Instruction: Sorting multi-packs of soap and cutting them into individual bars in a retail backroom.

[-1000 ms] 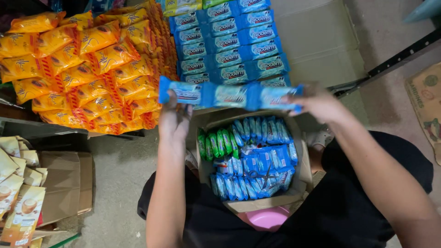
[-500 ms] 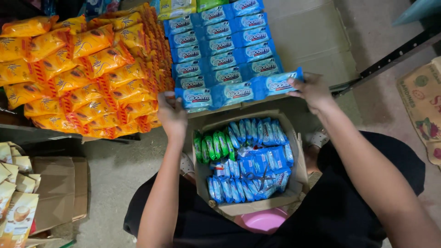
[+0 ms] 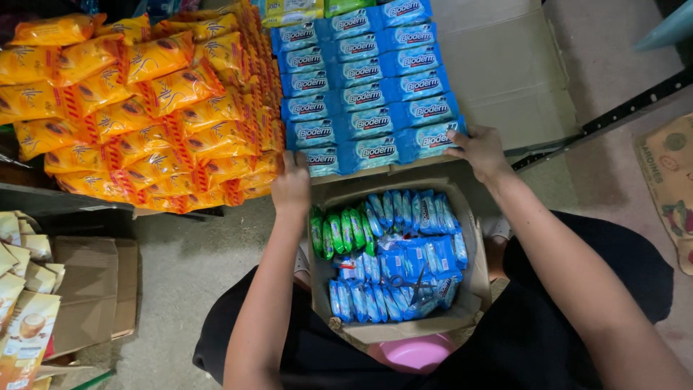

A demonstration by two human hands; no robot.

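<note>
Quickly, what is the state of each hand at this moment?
Left hand: closed on the left end of the blue packet strip.
Right hand: closed on the right end of the same strip.

The strip of packets (image 3: 379, 150) is coloured blue with white labels; orange packets (image 3: 144, 101) are striped red; green packets (image 3: 336, 231) are seen in the brown box (image 3: 404, 331).

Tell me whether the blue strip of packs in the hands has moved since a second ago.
Yes. The blue strip of packs went from above the cardboard box forward onto the shelf stack of blue packs, both hands on its ends.
</note>
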